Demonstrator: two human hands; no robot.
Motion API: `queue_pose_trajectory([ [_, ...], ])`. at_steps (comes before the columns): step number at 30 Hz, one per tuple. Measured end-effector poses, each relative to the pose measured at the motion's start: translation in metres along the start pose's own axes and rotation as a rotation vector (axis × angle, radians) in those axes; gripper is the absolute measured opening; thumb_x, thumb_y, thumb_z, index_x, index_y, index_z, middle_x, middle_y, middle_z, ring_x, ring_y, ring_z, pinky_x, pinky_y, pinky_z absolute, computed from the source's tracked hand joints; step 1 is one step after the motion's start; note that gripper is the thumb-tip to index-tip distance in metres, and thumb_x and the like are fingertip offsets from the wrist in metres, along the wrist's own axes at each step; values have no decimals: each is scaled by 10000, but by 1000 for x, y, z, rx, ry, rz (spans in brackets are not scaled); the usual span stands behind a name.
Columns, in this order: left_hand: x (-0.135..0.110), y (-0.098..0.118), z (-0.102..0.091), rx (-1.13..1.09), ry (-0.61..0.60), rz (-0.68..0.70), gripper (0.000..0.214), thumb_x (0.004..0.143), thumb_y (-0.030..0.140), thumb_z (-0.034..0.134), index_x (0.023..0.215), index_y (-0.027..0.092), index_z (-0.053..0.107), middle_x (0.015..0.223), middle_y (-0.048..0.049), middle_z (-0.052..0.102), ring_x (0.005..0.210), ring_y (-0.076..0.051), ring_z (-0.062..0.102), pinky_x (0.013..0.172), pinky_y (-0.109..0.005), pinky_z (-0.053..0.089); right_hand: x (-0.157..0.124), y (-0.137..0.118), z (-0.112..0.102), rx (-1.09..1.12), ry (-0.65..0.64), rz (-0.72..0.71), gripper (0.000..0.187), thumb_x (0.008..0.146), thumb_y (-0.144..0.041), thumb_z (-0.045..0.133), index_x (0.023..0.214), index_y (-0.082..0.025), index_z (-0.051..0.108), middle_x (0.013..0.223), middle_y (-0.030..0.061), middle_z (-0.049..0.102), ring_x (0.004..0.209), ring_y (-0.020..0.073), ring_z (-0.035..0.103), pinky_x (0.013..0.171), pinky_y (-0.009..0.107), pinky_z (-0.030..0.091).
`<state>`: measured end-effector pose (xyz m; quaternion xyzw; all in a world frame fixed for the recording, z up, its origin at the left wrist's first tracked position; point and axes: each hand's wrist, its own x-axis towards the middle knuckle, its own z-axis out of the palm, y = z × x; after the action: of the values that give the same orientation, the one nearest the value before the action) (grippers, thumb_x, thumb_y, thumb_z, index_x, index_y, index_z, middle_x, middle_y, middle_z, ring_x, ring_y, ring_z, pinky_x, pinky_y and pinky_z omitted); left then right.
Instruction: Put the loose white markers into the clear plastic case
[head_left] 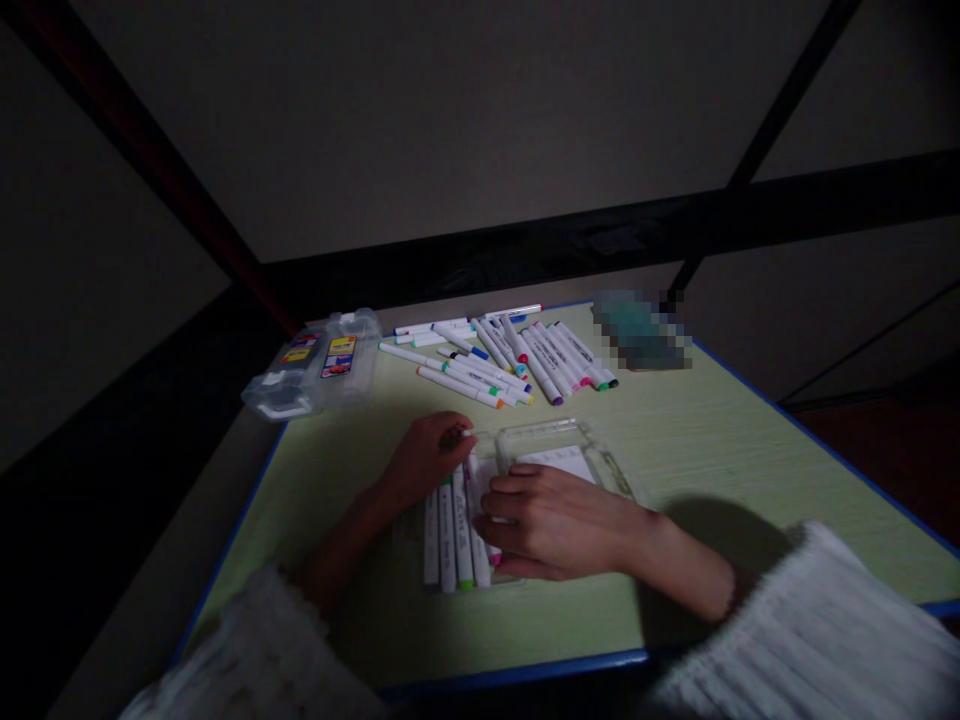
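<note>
A clear plastic case (559,425) lies open on the table in front of me. Several white markers (463,525) lie side by side in its left half. My left hand (431,458) is closed, thumb and fingers pinching at the far end of a white marker with a pink tip (494,556). Over the near part of that marker, my right hand (551,520) curls its fingers, which hide much of it. White paper (559,462) shows in the right half of the case.
Loose markers (480,375) are scattered at the back middle of the light green table (720,440), with a row of others (562,360) to their right. A clear box with labels (315,365) stands at the back left. A blurred object (641,332) lies at the back right.
</note>
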<state>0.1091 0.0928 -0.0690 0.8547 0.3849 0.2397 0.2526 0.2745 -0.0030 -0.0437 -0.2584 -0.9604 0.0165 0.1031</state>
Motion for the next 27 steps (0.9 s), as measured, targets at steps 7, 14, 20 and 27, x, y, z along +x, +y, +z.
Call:
queue_pose_trajectory([
  [7,1,1,-1,18,30,-14,83,689,218,547,654,143,551,598,22,535,559,-98,483,538,-210,381,0,0,1,-12,3,-5,225,836,-352,492,808,-157,599,755,32,569,749,173,483,639,310,338],
  [14,0,4,-2,-16,2,-17,82,697,214,543,659,142,538,586,28,514,549,-93,467,535,-208,368,0,-1,0,9,-1,-11,255,849,-359,462,808,-151,603,770,42,569,753,173,480,632,312,335],
  [20,0,3,-2,-27,-29,0,91,707,223,546,662,145,538,586,31,520,545,-90,468,541,-208,368,1,-2,0,-8,-9,-30,260,857,-355,441,803,-156,600,780,40,567,749,173,485,628,313,349],
  [27,0,4,-3,-17,-47,18,86,712,227,541,684,148,557,623,20,537,589,-100,492,563,-213,386,1,-3,0,-16,4,-48,268,862,-343,431,804,-149,607,781,33,570,752,173,502,639,310,365],
])
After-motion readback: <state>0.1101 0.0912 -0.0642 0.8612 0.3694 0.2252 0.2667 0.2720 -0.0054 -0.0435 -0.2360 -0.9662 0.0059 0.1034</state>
